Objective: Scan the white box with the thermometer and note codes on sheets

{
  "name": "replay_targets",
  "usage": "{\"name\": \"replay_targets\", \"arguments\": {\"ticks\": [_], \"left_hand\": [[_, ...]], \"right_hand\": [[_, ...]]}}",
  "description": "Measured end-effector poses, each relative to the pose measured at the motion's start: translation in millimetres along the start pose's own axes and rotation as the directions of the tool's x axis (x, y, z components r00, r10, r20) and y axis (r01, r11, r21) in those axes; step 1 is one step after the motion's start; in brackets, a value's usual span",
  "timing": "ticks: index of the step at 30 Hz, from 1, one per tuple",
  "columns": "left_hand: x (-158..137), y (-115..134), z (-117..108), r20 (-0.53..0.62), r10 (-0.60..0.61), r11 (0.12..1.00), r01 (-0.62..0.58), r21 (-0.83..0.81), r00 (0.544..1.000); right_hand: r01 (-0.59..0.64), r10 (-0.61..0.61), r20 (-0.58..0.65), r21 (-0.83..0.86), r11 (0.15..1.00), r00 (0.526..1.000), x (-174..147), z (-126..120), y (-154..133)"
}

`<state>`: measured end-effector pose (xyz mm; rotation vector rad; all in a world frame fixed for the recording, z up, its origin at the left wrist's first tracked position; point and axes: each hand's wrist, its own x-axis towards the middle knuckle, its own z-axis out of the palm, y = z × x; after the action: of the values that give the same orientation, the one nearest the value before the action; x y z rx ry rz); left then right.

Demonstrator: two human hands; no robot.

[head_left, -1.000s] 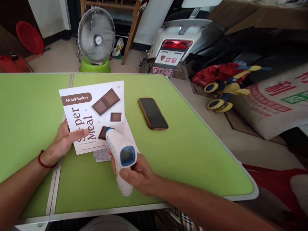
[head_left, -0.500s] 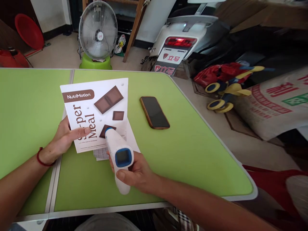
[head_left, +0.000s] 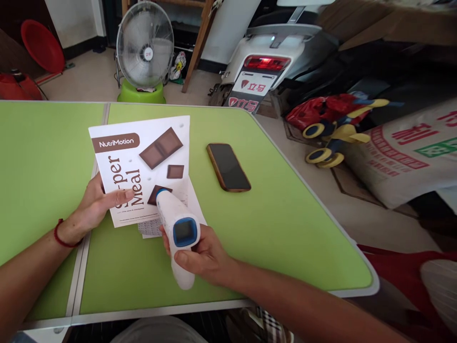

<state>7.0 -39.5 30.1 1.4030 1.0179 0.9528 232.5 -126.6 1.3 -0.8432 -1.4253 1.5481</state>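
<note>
My left hand (head_left: 93, 206) is closed on the left edge of a white leaflet (head_left: 157, 178), thumb on its front. The leaflet reads "NutriMotion" and shows brown chocolate pieces; it is tilted up over the table. Wrapped round the handle of a white infrared thermometer (head_left: 174, 214) is my right hand (head_left: 205, 255). The thermometer's blue-rimmed screen faces me and looks dark, while its blue tip overlaps the leaflet's lower right part in view; whether they touch I cannot tell. Under the leaflet, another paper (head_left: 195, 202) and a grey printed piece (head_left: 150, 228) partly show.
A phone (head_left: 229, 167) in a brown case lies right of the leaflet on the green table (head_left: 285, 238). Past the far edge stand a fan (head_left: 144, 45) on a green stool (head_left: 141, 93) and a white scooter (head_left: 264, 57). A large printed sack (head_left: 407, 157) is at right.
The thermometer's rear end and my right hand have shifted very slightly to the right. My left hand and the leaflet stay nearly still.
</note>
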Motion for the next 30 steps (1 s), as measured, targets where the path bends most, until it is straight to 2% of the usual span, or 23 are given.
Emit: {"name": "replay_targets", "arguments": {"ticks": [11,17,22,27,30], "left_hand": [[-2.9,2.0,2.5,-0.022,0.007,1.0,-0.008,-0.023,1.0],[-4.2,3.0,2.3,-0.03,-0.022,1.0,0.022,-0.023,0.999],[-3.2,1.7,2.2,-0.026,0.029,0.998,-0.031,-0.051,0.999],[-0.1,1.2,-0.9,-0.065,0.113,0.99,-0.119,-0.082,0.991],[5.6,-0.4,-8.9,-0.12,0.197,0.975,-0.207,-0.083,0.973]], "right_hand": [[0.0,0.0,0.016,-0.01,1.0,1.0,0.2,-1.6,-1.7],[-0.002,0.001,0.015,0.046,0.999,1.0,0.3,-0.5,-0.5],[0.001,-0.002,0.021,0.048,0.999,1.0,1.0,-1.1,-1.7],[0.074,-0.081,-0.082,-0.086,0.994,0.993,0.4,-11.9,-8.3],[0.111,-0.18,-0.181,-0.337,0.935,0.967,1.5,-32.4,-13.6]]}}
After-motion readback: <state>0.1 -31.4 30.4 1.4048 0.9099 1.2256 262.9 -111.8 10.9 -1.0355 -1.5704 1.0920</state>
